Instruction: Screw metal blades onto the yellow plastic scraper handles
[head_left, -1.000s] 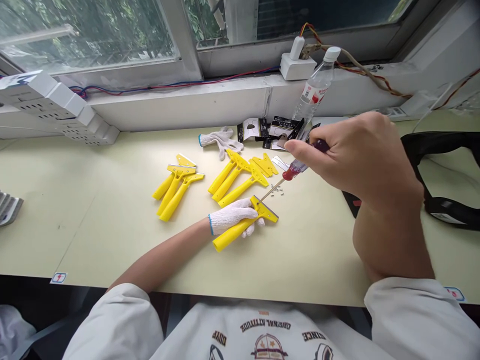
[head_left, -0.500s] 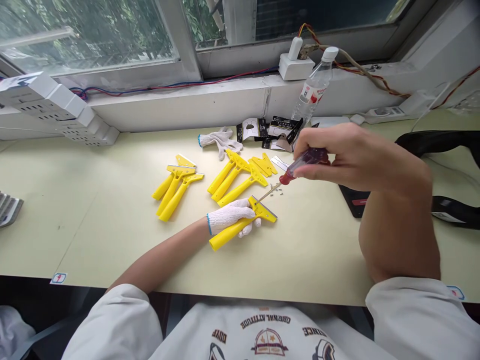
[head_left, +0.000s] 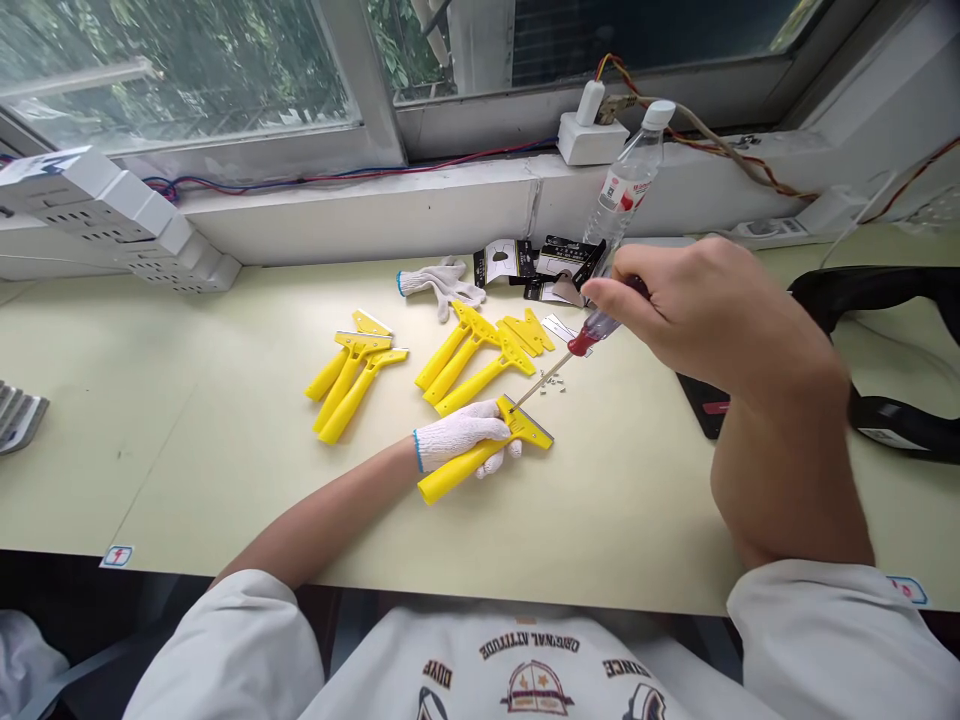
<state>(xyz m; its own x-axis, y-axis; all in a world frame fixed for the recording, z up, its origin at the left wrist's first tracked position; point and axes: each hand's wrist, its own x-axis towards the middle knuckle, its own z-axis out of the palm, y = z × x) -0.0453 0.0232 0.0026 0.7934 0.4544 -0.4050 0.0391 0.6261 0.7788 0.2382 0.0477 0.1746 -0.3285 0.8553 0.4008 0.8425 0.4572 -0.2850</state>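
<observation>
My left hand (head_left: 472, 432), in a white knit glove, is closed around a yellow scraper (head_left: 459, 474) near its head, the handle pointing down-left. In my bare right hand (head_left: 705, 300) is a screwdriver (head_left: 600, 326) with a clear and red handle. Its tip meets the scraper's head close to the upper corner. Just beyond lie several small screws (head_left: 553, 381) and some thin metal blades (head_left: 556, 326). Yellow scraper bodies (head_left: 469, 350) and loose yellow plates (head_left: 527, 332) rest behind my left hand. Further left is a group of scrapers with blades (head_left: 352, 375).
A spare white glove (head_left: 442, 284) and black blade packets (head_left: 504, 260) lie toward the windowsill. A plastic bottle (head_left: 628, 180) stands behind them. White boxes (head_left: 120, 215) are stacked at the back left. On the right are a black flat object (head_left: 703, 408) and a black strap (head_left: 892, 425).
My right hand has rotated around the screwdriver handle, with the wrist shifted slightly left. The screwdriver tip stays on the scraper, which my left hand keeps in place.
</observation>
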